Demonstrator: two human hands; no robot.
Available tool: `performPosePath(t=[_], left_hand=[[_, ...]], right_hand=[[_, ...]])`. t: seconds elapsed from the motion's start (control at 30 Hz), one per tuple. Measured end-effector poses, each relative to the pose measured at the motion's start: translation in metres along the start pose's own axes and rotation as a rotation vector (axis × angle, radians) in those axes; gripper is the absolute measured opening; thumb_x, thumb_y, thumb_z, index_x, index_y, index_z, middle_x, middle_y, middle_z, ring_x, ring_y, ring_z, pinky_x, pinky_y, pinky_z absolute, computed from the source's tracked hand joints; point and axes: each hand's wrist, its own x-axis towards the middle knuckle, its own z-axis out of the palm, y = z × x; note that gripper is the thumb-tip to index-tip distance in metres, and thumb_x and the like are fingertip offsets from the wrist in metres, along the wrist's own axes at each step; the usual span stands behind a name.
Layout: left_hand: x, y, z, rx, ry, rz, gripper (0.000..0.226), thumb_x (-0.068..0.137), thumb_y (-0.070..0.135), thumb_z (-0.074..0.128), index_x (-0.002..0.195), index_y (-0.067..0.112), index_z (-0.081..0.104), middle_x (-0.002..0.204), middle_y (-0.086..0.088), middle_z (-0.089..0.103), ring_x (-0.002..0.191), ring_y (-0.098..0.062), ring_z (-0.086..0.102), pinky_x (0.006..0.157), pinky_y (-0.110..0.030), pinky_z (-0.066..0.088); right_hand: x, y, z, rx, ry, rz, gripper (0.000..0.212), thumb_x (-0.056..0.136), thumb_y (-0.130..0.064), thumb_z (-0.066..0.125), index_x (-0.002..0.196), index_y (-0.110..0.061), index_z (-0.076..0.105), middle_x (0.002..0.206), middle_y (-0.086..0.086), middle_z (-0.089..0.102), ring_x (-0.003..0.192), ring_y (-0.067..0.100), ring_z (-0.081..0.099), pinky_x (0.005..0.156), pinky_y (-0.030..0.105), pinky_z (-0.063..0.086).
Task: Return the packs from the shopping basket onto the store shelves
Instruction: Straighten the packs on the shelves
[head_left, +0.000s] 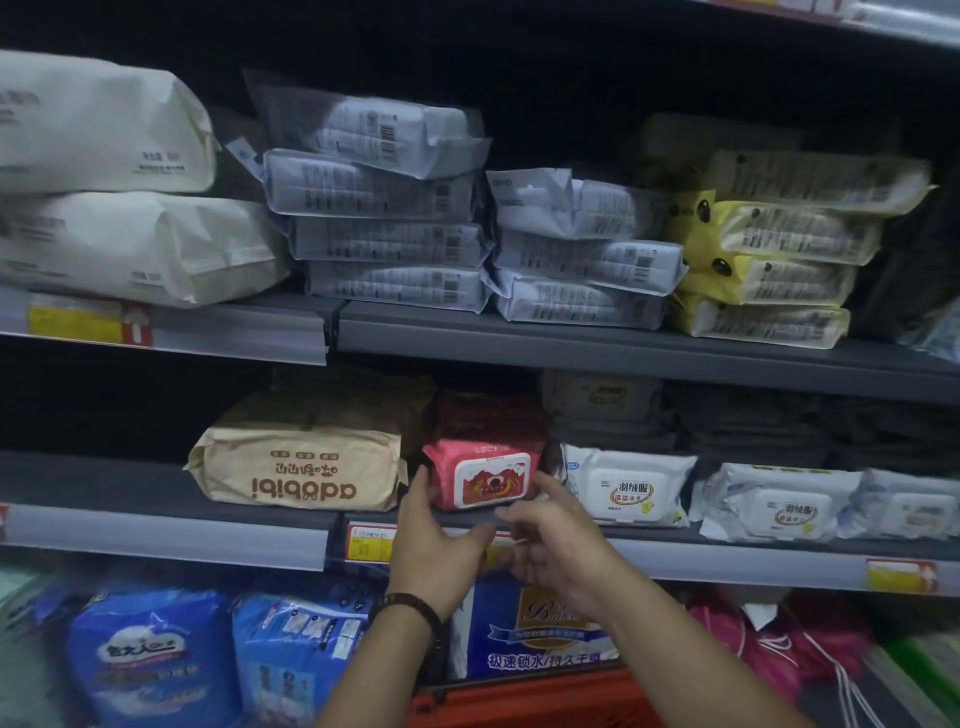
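Note:
A red wet-wipe pack (483, 475) with a white lid lies on the middle shelf (166, 535), between a tan paper pack (298, 467) and a white pack (626, 486). My left hand (436, 540) is open, its fingertips at the red pack's left edge. My right hand (558, 540) is open too, with fingers spread just in front of the pack's right corner. Neither hand holds it. The orange shopping basket (519, 701) shows at the bottom, under my forearms. A blue and white pack (524, 631) stands upright just above its rim.
The upper shelf (623, 353) carries stacks of cream, grey-white and yellow packs. More white lidded packs (779, 504) line the middle shelf to the right. Blue diaper bags (156, 660) fill the bottom left, pink bags (769, 639) the bottom right.

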Motion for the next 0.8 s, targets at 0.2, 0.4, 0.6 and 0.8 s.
performPosePath(t=[0.2,0.4,0.6,0.8], left_hand=[[0.000,0.008,-0.014,-0.033,-0.026,-0.077,0.056,0.076,0.049,0.085,0.127,0.048,0.061,0.085,0.004,0.077,0.078,-0.014,0.075,0.079,-0.050,0.063],[-0.013,0.013,-0.017,0.129,0.038,0.124,0.043,0.076,0.041,0.086,0.108,0.044,0.057,0.117,0.014,0.053,0.090,0.001,0.065,0.079,-0.022,0.057],[-0.027,0.015,-0.025,0.133,0.128,0.121,0.047,0.066,0.066,0.080,0.089,0.034,0.054,0.094,0.015,0.067,0.078,-0.005,0.068,0.068,-0.038,0.059],[-0.033,0.019,-0.038,-0.245,-0.045,-0.107,0.058,0.079,0.034,0.088,0.123,0.033,0.049,0.100,-0.013,0.073,0.056,-0.023,0.068,0.050,-0.032,0.055]], right_hand=[[-0.008,-0.003,-0.005,0.014,-0.029,0.022,0.043,0.085,-0.014,0.073,0.123,-0.034,0.067,0.083,0.006,0.065,0.061,0.027,0.068,0.059,0.033,0.052],[-0.023,0.001,0.005,0.033,-0.120,0.055,0.027,0.093,-0.030,0.066,0.118,-0.035,0.073,0.113,0.007,0.073,0.094,0.044,0.078,0.083,0.044,0.060],[-0.036,0.013,0.025,0.184,-0.138,-0.069,0.042,0.101,-0.029,0.060,0.135,-0.053,0.059,0.123,0.010,0.077,0.099,0.037,0.078,0.089,0.049,0.060],[-0.042,0.018,0.041,0.217,-0.080,-0.262,0.064,0.099,-0.022,0.072,0.142,-0.063,0.048,0.140,-0.005,0.069,0.117,0.030,0.074,0.087,0.049,0.064]])
